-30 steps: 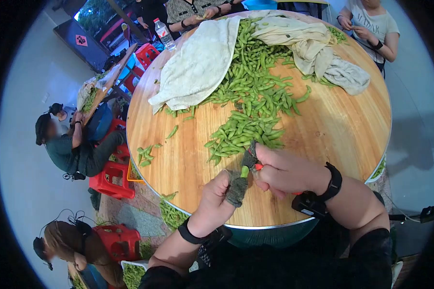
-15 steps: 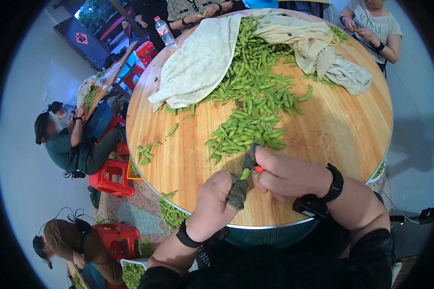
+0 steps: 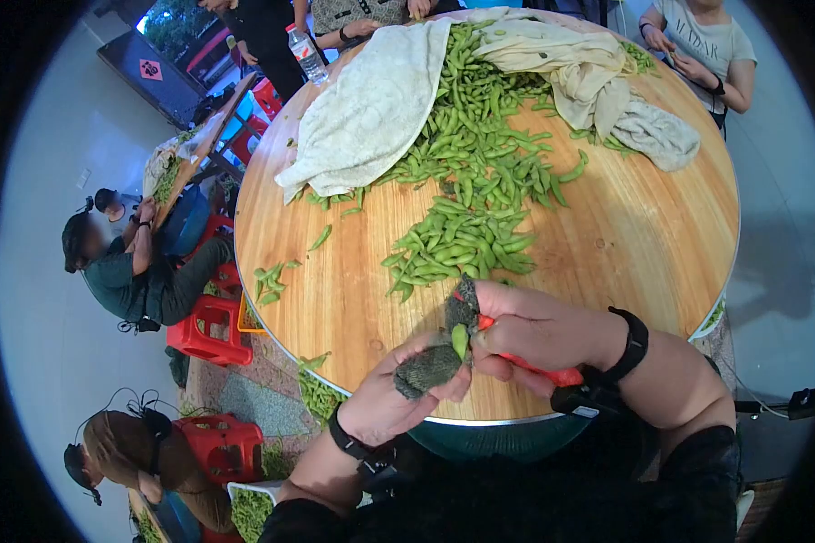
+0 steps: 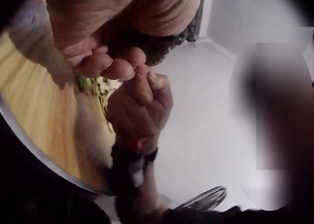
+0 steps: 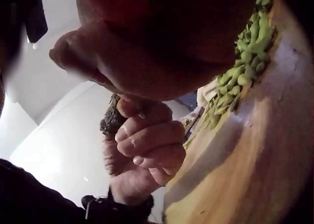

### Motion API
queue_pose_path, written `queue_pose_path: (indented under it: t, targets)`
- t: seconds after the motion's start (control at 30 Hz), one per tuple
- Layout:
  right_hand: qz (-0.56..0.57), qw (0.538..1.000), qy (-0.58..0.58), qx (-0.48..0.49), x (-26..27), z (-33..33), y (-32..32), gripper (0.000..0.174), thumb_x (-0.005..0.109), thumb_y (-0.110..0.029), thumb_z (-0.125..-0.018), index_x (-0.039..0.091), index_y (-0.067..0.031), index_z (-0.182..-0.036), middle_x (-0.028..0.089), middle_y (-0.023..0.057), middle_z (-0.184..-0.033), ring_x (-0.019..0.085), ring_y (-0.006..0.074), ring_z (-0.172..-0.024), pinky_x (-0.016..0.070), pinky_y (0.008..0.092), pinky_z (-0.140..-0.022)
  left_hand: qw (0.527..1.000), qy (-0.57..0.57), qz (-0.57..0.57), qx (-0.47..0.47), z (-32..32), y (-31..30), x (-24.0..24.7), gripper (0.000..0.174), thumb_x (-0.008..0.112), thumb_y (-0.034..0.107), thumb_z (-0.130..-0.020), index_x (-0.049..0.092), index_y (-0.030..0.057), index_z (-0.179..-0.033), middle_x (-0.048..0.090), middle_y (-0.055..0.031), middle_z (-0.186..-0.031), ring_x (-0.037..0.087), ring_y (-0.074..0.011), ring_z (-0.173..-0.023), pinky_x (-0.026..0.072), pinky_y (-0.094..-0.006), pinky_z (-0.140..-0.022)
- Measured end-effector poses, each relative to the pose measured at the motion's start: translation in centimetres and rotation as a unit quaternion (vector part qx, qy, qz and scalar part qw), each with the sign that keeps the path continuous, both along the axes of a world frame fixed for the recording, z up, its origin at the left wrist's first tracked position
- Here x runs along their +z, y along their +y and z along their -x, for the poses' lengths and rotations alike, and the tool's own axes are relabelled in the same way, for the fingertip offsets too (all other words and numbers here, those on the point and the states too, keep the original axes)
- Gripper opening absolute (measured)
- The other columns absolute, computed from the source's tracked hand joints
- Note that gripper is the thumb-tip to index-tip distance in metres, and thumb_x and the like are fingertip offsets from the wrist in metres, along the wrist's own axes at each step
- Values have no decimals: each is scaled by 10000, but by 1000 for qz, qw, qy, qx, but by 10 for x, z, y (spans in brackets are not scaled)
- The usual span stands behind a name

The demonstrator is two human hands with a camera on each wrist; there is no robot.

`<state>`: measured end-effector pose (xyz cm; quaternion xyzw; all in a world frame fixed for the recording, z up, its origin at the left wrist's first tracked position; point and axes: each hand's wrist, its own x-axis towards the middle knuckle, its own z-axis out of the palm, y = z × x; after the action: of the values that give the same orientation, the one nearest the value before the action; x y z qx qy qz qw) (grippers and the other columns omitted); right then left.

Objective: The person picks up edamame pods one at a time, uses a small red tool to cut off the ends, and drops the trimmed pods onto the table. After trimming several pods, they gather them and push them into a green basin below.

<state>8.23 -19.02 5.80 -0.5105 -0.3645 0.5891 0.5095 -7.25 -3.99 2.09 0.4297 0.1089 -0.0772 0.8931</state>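
Over the near edge of the round table, my left hand (image 3: 385, 403) pinches a green soybean pod (image 3: 460, 341). A dark grey-green knitted cover (image 3: 428, 371) wraps its thumb. My right hand (image 3: 552, 330) curls round a red-handled tool (image 3: 552, 373), its working end hidden at the pod. A similar dark cover (image 3: 462, 303) is on the right thumb. The fingertips of both hands meet at the pod. In the right wrist view the left hand (image 5: 152, 145) has curled fingers; the left wrist view shows the right hand (image 4: 140, 106) close under it.
A heap of soybean pods (image 3: 462, 235) spreads beyond my hands on the wooden table (image 3: 643, 262). White cloths (image 3: 371, 109) partly cover it. Several loose pods (image 3: 270, 282) lie at the left. A water bottle (image 3: 306, 56) stands at the far edge. People sit or stand around.
My left hand has turned and lowered slightly, so its thumb cover lies flatter and the pod stands more upright. More of the red handle shows under my right hand.
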Motion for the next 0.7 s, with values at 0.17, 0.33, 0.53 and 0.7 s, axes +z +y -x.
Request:
queue_pose_path:
  t: [0.17,0.33,0.53,0.7]
  targets:
    - [-31,997,65,-26,-4,1,0,144,416,-132,-871,403,-26,-968,495,37,-648,485,107,-388,399,229,-336,999,-34,-14,8,-3,-1,-10,147,610,41,-854,559,44,-992,539,-2,-863,489,-87,-755,409,-233,-698]
    - [-101,954,-243,-144,-25,-2,8,164,463,-146,-875,397,-11,-941,542,159,-638,545,299,-466,434,363,-418,870,-123,-454,149,-6,0,2,147,671,121,-828,545,55,-864,481,34,-728,454,-58,-656,394,-208,-582]
    - [-152,891,-415,-102,-34,8,10,179,487,-142,-870,381,-1,-901,538,225,-622,556,421,-596,432,453,-502,877,-107,-466,44,-13,7,-5,146,643,168,-856,567,44,-863,460,58,-665,419,-34,-576,363,-200,-527]
    - [-35,980,-196,-18,-16,-2,6,155,470,-145,-884,404,-5,-897,530,130,-562,566,263,-453,435,357,-415,937,-12,-348,-37,-15,7,8,100,571,127,-895,561,29,-913,515,27,-694,465,-55,-623,383,-206,-589]
